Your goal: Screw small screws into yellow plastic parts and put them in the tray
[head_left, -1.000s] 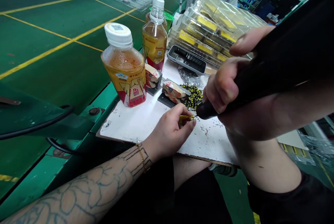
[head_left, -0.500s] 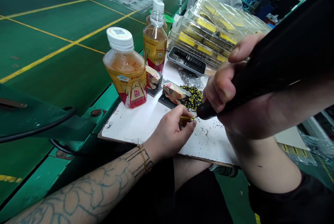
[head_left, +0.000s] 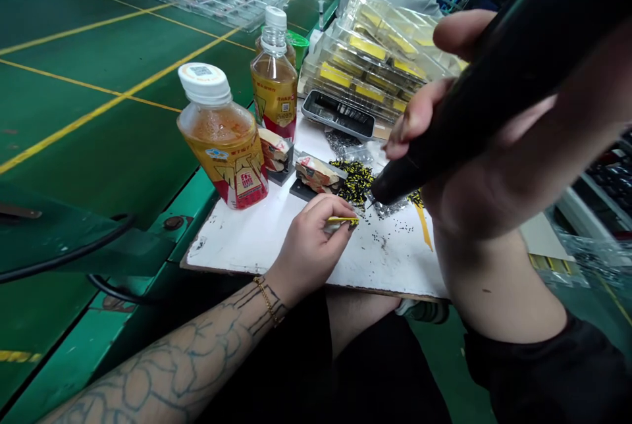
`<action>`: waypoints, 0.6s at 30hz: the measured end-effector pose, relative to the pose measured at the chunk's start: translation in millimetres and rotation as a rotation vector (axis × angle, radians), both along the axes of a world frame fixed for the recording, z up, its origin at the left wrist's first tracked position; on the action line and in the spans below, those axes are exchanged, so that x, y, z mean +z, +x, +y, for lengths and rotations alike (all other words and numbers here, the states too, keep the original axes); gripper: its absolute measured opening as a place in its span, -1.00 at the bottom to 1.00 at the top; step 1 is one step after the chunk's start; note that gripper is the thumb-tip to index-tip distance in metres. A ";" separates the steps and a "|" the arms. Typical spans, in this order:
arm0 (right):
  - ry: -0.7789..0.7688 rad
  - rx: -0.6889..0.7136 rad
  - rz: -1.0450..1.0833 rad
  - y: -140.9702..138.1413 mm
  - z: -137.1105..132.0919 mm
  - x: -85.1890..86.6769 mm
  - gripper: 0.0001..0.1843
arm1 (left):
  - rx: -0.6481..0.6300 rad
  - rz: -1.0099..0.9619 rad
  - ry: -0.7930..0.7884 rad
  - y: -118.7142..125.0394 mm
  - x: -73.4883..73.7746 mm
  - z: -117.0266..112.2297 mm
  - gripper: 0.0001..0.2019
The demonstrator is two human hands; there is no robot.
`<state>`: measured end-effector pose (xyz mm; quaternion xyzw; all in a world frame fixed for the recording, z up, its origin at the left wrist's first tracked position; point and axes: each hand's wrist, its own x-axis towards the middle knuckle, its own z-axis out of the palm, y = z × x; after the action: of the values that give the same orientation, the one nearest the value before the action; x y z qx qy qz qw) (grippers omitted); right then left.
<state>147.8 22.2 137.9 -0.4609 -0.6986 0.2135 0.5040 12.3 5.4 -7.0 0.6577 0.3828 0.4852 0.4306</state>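
Two bare hands are over a white board: the left hand has thumb and fingers pressed together on a small yellow piece, one end of it poking out toward the right, and the right hand is wrapped around a thick black tool. The tool's thin tip stands just beside the yellow piece, seemingly apart from it. Near both lies a heap of small black and yellow parts. The yellow piece looks light and stiff, likely plastic, and small enough to twist or slip; best pinched by its sides, back from the jutting end. The tool seems smooth and heavier, suiting a full grip round the barrel; its slender tip is probably the fragile part.
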 end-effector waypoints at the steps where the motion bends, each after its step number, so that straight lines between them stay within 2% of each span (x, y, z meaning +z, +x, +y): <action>1: 0.088 -0.037 0.163 4.6 3.2 -5.9 -0.25 | 0.028 -0.007 0.027 -0.3 0.3 -0.1 -0.95; 2: 0.115 -0.016 0.207 11.4 7.2 -14.3 -0.35 | 0.063 -0.017 0.022 -0.5 0.7 -0.6 -0.92; 4: 0.042 0.032 0.095 30.5 16.3 -35.6 -0.30 | 0.135 -0.038 -0.077 -1.0 1.5 -2.1 -0.83; 7: -0.193 0.123 -0.090 60.7 26.6 -66.2 -0.41 | 0.179 -0.101 -0.287 -1.1 2.8 -3.6 -0.73; 10: -0.335 0.221 -0.176 74.2 27.9 -83.9 -0.60 | 0.201 -0.189 -0.384 0.0 3.6 -2.8 -0.69; 12: -0.334 0.372 -0.231 73.6 25.0 -89.1 -0.66 | 0.226 -0.229 -0.412 1.0 3.8 -1.8 -0.68; 14: -0.255 0.474 -0.290 69.9 21.8 -92.1 -0.70 | 0.246 -0.245 -0.429 1.8 4.0 -1.1 -0.69; 18: -0.127 0.500 -0.382 64.5 18.8 -98.8 -0.79 | 0.261 -0.181 -0.459 1.2 5.5 -0.3 -0.69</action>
<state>212.3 41.0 39.1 -0.3371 -0.8574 0.2837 0.2659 13.5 5.2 -1.5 0.4423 0.5241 0.4939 0.5345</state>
